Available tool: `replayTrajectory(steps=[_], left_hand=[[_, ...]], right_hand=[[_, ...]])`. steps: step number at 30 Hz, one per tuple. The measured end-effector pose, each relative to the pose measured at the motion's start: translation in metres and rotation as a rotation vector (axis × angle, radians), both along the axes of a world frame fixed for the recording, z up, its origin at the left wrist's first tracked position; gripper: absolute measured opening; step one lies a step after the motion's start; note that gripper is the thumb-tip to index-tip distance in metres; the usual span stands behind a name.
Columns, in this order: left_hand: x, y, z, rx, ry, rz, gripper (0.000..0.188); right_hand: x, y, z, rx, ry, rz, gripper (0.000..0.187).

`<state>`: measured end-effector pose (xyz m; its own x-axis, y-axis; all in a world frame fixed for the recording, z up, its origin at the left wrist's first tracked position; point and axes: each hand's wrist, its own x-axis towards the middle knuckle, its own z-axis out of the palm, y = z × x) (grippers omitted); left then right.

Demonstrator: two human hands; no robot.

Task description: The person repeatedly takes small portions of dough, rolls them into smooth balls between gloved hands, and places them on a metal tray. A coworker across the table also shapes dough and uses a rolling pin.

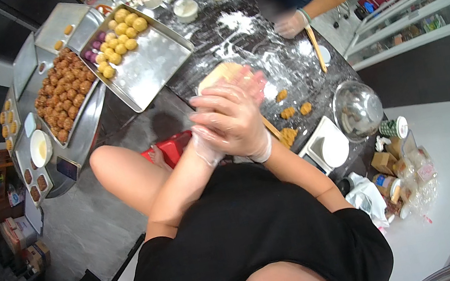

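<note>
My left hand (252, 83) and my right hand (227, 117), both in clear plastic gloves, are pressed together over the near edge of the dark table (203, 48). The right one lies on top, its fingers bent across the left, whose fingertips stick out beyond. Whatever sits between the palms is hidden. Just past them, partly covered, is a pale flattened piece of dough (214, 76). Several orange-yellow lumps (288, 112) lie to the right, with a larger crumbly mass (289, 137) nearer me. A wooden stick (271, 127) shows beside my right wrist.
At left, a metal tray (150, 72) bears yellow and purple balls; another holds brown balls (62, 88). A scale (314, 152) and clear bowl (358, 108) stand right. Across the floury table, a person's gloved hand (292, 24) is near a rolling pin (316, 49).
</note>
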<state>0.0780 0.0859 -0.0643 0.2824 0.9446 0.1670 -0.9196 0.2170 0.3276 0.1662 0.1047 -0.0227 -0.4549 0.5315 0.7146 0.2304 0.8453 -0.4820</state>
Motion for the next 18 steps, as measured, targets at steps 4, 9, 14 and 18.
replayTrajectory(steps=[4, 9, 14, 18], left_hand=[[-0.031, 0.012, 0.014, -0.263, -0.376, -0.332, 0.058], [-0.009, -0.007, 0.003, -0.053, -0.283, -0.156, 0.050], [-0.035, 0.017, 0.039, -0.394, -0.026, -0.156, 0.054], [-0.013, 0.005, 0.000, -0.172, -0.438, -0.354, 0.058]], right_hand=[[0.022, 0.033, -0.013, -0.273, 0.189, -0.090, 0.022], [0.005, 0.008, 0.010, -0.107, 0.024, 0.050, 0.029], [0.027, 0.006, -0.002, -0.230, 0.156, 0.077, 0.032], [0.017, 0.026, -0.004, -0.243, 0.118, -0.044, 0.032]])
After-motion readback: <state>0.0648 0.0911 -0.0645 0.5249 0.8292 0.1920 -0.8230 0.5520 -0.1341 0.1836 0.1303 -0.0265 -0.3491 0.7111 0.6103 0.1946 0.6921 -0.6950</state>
